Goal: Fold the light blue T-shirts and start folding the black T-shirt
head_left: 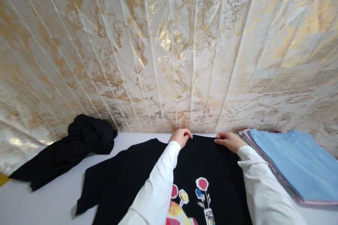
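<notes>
A black T-shirt [126, 172] with a colourful flower print lies spread on the white table, its left sleeve stretched out to the side. My left hand [181, 137] pinches the shirt's top edge by the neckline. Farther right along that edge, my right hand [230, 141] grips the black fabric at the shoulder between thumb and fingers. The right sleeve cannot be seen; the shirt's right side runs down beside my right forearm. White sleeves cover both my arms, and the left one hides part of the shirt's middle. The shirt's lower end is out of the picture.
A crumpled black garment [81, 144] lies at the back left of the white table [39, 204]. On the right stands a stack of folded shirts [293, 161], light blue on top. A white-and-gold patterned curtain [169, 52] hangs directly behind the table.
</notes>
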A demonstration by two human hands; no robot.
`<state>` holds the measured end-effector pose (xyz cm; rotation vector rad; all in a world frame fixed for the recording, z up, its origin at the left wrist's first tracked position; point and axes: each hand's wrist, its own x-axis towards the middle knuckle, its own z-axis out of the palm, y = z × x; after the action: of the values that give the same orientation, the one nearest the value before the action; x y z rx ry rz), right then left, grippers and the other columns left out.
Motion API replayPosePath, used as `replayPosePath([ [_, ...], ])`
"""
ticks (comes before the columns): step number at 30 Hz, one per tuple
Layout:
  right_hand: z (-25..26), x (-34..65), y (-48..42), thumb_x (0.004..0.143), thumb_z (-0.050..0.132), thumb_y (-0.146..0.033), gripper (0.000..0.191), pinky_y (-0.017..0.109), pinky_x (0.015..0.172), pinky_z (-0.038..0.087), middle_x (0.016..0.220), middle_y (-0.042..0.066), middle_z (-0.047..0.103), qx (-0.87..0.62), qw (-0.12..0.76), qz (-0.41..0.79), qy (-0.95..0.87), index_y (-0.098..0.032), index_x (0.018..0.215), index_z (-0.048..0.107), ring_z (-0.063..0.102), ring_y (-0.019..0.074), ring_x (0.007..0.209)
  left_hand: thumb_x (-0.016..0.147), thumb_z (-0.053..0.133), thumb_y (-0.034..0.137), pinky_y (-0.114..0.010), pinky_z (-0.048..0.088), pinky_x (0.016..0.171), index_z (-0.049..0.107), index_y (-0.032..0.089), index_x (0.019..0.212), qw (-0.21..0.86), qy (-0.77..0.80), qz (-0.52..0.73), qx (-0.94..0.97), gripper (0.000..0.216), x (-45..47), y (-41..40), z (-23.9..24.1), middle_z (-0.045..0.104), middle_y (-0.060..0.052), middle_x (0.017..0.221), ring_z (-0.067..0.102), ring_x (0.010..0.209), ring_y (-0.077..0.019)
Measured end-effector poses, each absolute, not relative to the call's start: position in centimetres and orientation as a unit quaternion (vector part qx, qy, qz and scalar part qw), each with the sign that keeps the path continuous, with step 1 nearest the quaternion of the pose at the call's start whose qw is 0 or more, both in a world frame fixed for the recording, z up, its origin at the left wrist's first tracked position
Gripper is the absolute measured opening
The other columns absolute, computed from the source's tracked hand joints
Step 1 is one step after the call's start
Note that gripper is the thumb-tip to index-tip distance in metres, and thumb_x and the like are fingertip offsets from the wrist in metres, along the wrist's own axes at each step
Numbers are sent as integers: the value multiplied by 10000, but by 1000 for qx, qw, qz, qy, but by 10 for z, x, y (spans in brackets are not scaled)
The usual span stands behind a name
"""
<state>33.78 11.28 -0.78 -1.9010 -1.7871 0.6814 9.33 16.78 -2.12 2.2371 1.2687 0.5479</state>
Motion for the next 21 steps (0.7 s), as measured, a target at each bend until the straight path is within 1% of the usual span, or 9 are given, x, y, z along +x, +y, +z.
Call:
replayPosePath([
  [6,-20,336,118,714,557,-407,223,254,557,372,577,-8,620,-729,211,164,-630,-218,621,628,579,163,608,932,532,318,-392,504,841,591,172,1086,222,498,183,818,220,100,153,-6,596,-69,1122,598,958,-190],
  [10,-26,334,118,720,582,-396,208,243,554,386,607,-2,648,-738,197,138,-631,-219,632,646,607,164,625,920,550,329,-410,492,859,589,170,1092,191,510,156,824,237,107,144,5,590,-71,1134,590,980,-202],
  [15,-24,336,114,751,588,-375,182,242,572,407,690,17,684,-755,166,111,-625,-224,682,662,634,168,663,923,546,315,-422,476,889,588,184,1101,139,517,135,834,225,112,138,7,570,-77,1179,569,1028,-208],
  [21,-22,324,112,811,534,-394,199,296,559,401,839,96,710,-793,109,61,-596,-230,790,645,661,246,762,912,563,301,-452,457,913,583,162,1110,70,507,142,847,242,121,128,4,565,-83,1188,555,1064,-227],
])
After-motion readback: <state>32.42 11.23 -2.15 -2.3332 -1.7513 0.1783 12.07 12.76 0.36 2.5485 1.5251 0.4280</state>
